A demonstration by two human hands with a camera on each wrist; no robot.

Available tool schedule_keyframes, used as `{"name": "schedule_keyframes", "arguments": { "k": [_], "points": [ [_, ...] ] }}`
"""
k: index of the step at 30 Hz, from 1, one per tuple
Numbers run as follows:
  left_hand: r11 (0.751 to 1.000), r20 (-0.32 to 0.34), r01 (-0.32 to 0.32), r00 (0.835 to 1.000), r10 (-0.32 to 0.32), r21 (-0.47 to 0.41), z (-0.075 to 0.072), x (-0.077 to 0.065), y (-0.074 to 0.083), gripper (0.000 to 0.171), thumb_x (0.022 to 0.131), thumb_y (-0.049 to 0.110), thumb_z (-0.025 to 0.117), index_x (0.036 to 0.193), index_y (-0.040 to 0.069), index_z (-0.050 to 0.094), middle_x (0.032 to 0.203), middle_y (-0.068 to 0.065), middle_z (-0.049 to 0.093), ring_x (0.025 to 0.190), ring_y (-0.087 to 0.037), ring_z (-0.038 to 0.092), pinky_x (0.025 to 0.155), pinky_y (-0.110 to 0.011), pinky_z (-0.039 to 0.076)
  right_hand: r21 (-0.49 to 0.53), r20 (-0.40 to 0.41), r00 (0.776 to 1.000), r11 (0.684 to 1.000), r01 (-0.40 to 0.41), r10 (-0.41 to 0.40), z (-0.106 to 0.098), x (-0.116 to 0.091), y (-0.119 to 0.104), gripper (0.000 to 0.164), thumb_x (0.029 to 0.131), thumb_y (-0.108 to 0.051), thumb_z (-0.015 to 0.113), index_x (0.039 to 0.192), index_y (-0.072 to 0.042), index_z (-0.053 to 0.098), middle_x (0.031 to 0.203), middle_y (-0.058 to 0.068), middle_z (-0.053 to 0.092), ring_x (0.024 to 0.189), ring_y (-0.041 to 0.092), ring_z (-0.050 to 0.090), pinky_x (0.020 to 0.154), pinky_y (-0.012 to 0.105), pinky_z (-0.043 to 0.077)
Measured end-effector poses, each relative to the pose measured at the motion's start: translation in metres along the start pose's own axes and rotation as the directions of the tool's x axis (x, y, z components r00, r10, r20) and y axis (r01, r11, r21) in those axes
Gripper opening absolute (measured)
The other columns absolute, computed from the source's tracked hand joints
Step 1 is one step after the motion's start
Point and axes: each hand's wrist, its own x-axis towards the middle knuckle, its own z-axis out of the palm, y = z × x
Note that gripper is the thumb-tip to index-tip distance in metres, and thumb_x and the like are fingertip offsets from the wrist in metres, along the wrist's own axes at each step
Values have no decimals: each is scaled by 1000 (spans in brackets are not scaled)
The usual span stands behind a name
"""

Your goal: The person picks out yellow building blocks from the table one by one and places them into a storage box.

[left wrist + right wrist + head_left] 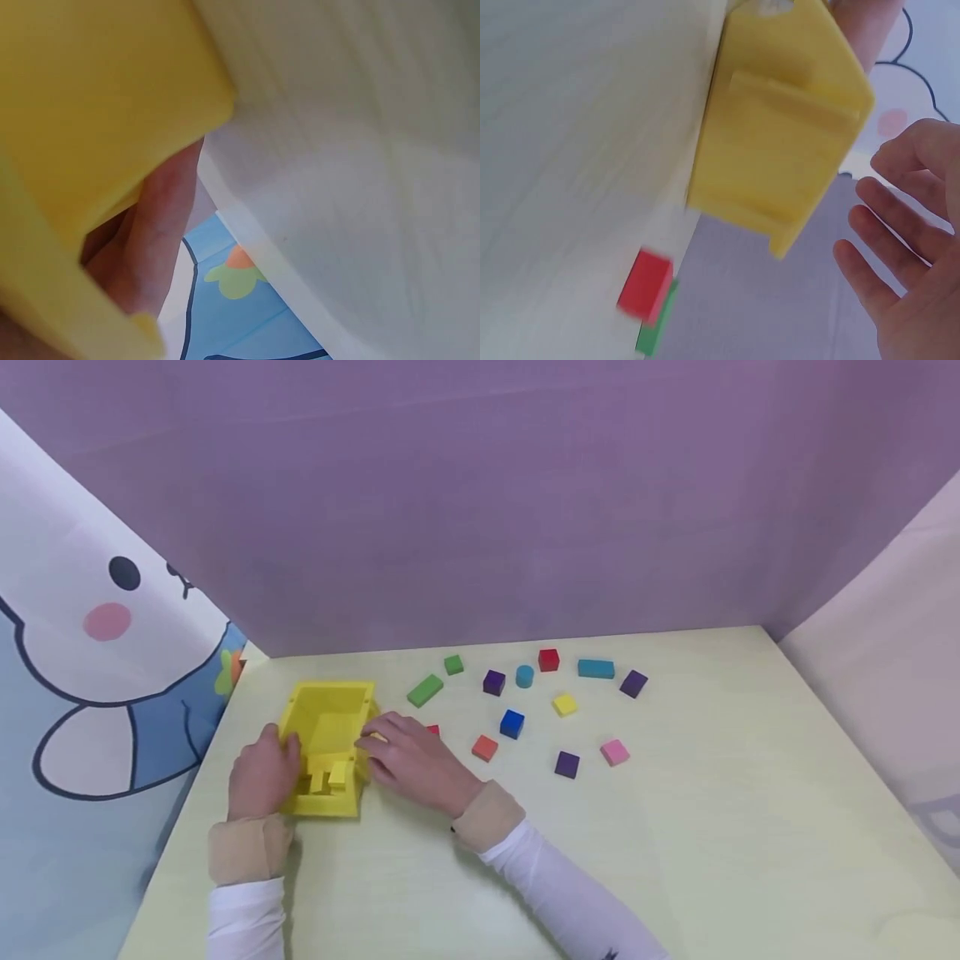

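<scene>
A yellow open-topped plastic box point(327, 687) sits at the left of the table, with small yellow block-like pieces point(337, 775) inside its near end. My left hand point(262, 772) grips the box's left wall, thumb over the rim. In the left wrist view, fingers point(161, 210) of that hand show behind the yellow wall. Beside the right wall is my right hand point(420, 764), its fingertips close to the rim. The right wrist view shows its fingers point(889, 240) spread and loosely bent, near the box's slanted, ledged side point(780, 142).
Right of the box lie scattered blocks: a long green one point(425, 691), a blue cube point(512, 724), an orange block point(484, 747), a pink one point(615, 752) and several others. A red block point(433, 729) is partly hidden behind my right hand. A purple cloth point(510, 527) hangs behind the table.
</scene>
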Motion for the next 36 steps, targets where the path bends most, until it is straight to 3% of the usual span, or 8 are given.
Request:
{"name": "schedule_keyframes", "arguments": {
  "k": [8,22,29,36],
  "points": [
    [1000,4,0,1000,0,2,0,2,-2,50,97,41,25,108,-5,41,74,-18,51,57,-25,47,52,-35,38,-27,22,995,995,-97,98,-15,-19,25,30,92,-24,47,117,-15,59,116,-2,54,115,13,44,102,23,26],
    [1000,-12,-13,1000,13,6,-1,6,-6,48,97,38,26,106,-6,41,71,-17,51,55,-25,47,52,-35,38,-50,18,957,956,-290,291,-21,-53,72,31,88,-23,54,115,-9,60,115,4,54,108,18,46,97,28,33],
    [1000,1,-10,1000,10,2,0,6,-7,50,97,39,26,109,-6,41,73,-17,51,56,-25,47,53,-35,39,-61,73,902,905,-421,425,-26,-66,96,35,85,-22,57,116,-5,58,117,9,53,112,23,46,98,33,35],
    [1000,4,-19,1000,19,-3,-1,7,-7,53,97,41,25,110,-7,41,75,-19,52,57,-25,47,54,-36,39,-67,78,810,814,-577,581,-34,-83,117,36,84,-20,61,116,-4,58,117,12,52,109,27,45,87,38,41]
  ]
}}
